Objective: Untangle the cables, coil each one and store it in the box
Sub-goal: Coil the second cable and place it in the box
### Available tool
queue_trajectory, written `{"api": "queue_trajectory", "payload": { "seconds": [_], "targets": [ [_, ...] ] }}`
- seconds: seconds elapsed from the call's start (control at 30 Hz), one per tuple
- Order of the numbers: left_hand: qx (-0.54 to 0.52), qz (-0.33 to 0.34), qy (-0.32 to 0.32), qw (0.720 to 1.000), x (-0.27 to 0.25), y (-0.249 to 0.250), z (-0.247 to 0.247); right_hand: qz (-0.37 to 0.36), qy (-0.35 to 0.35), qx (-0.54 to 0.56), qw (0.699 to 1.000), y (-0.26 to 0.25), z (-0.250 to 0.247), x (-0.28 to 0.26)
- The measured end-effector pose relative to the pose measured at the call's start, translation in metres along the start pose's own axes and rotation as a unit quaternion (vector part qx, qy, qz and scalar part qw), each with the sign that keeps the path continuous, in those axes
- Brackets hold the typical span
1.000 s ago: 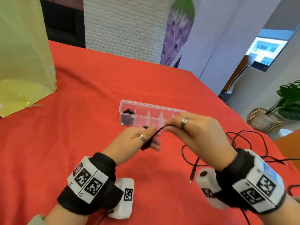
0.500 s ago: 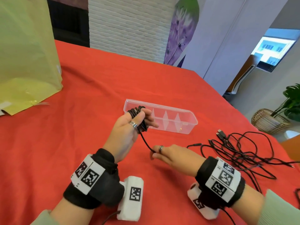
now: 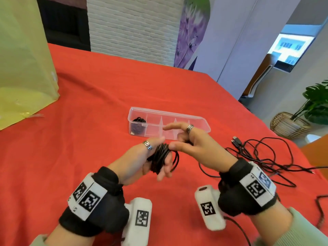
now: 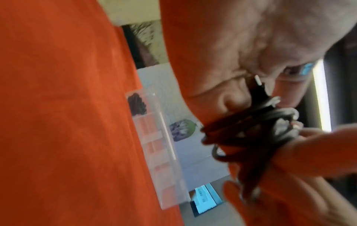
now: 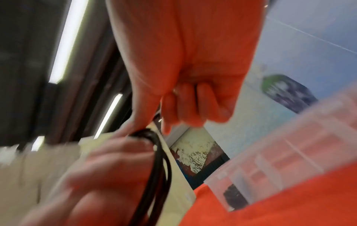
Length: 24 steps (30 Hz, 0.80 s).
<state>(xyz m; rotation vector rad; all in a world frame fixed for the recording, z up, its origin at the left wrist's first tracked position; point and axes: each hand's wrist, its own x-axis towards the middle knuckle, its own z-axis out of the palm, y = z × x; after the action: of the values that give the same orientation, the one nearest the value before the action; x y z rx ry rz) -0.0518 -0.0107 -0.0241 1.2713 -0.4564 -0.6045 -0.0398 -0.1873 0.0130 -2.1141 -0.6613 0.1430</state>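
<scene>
red cloth is spreading under both hands as the left hand (image 3: pixel 142 160) is holding a black cable coil (image 3: pixel 160 159) wound on its fingers, the right hand (image 3: pixel 191 144) pinching its end, the clear box (image 3: pixel 204 126) lying crosswise just beyond them.

My right hand (image 3: pixel 191 144) hides the cable (image 3: pixel 160 158) end. Both wrist views are blurred. The tangle (image 3: pixel 266 157) runs off the head view's right edge.
</scene>
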Motion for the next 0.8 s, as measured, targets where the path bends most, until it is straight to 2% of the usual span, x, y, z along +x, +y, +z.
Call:
{"api": "queue_trajectory", "payload": {
  "seconds": [0.07, 0.13, 0.2, 0.27, 0.37, 0.57, 0.63, 0.8],
  "targets": [
    [-0.041, -0.025, -0.062, 0.997, -0.003, -0.002, 0.005, 0.039, -0.089, 0.083, 0.992, 0.009, 0.007, 0.003],
    [-0.077, -0.023, -0.098, 0.992, -0.003, -0.003, 0.007, 0.061, -0.114, 0.129, 0.983, 0.015, 0.015, 0.002],
    [-0.092, -0.010, -0.084, 0.992, -0.001, -0.001, 0.005, 0.074, -0.087, 0.161, 0.980, 0.017, 0.020, 0.000],
    [-0.087, -0.010, -0.047, 0.995, 0.001, -0.001, 0.000, 0.083, -0.062, 0.142, 0.984, 0.018, 0.021, 0.001],
    [-0.052, -0.021, -0.018, 0.998, 0.003, -0.006, -0.004, 0.061, -0.067, 0.114, 0.989, 0.025, 0.024, 0.005],
    [0.001, -0.035, -0.021, 0.999, 0.005, -0.008, -0.014, -0.007, -0.044, 0.128, 0.991, 0.036, 0.025, 0.005],
    [0.003, -0.039, -0.020, 0.999, 0.006, -0.009, -0.015, -0.012, -0.031, 0.141, 0.989, 0.039, 0.024, 0.004],
    [0.023, -0.044, -0.011, 0.999, 0.009, -0.013, -0.017, -0.007, -0.009, 0.074, 0.997, 0.040, 0.023, 0.003]
  ]
}}
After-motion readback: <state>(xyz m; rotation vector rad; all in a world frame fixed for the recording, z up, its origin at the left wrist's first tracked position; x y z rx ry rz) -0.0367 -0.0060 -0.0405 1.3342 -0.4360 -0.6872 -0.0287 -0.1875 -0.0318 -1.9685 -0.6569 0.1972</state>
